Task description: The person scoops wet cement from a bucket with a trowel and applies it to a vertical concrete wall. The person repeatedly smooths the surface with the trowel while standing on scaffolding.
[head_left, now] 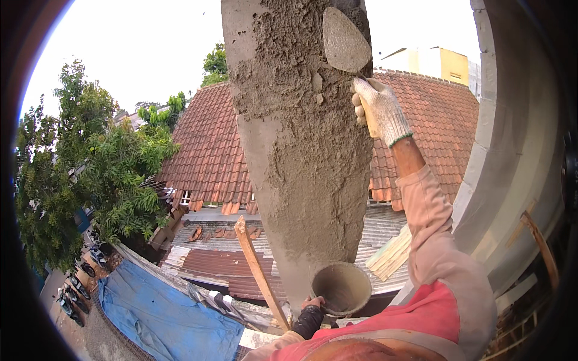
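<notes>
In front of me rises a tall concrete column (313, 162), partly coated with rough, wet-looking grey mortar. My right hand (380, 108), in a white knit glove with a green cuff edge, is closed round the handle of a trowel (345, 42). The trowel's rounded, mortar-smeared blade lies over the upper right part of the column; whether it touches the surface I cannot tell. Low down, my left hand (313, 302) grips the rim of a mortar-stained bucket (342, 287) beside the column's foot. The bucket's mouth faces me, with grey residue inside.
A wooden post (260, 271) leans left of the bucket. Below are corrugated roofing sheets (223, 268), a blue tarp (168, 310) and parked motorcycles (71, 298). Behind the column stands a red tiled roof (208, 138), with trees (114, 174) at left. A pale block wall (481, 156) curves along the right.
</notes>
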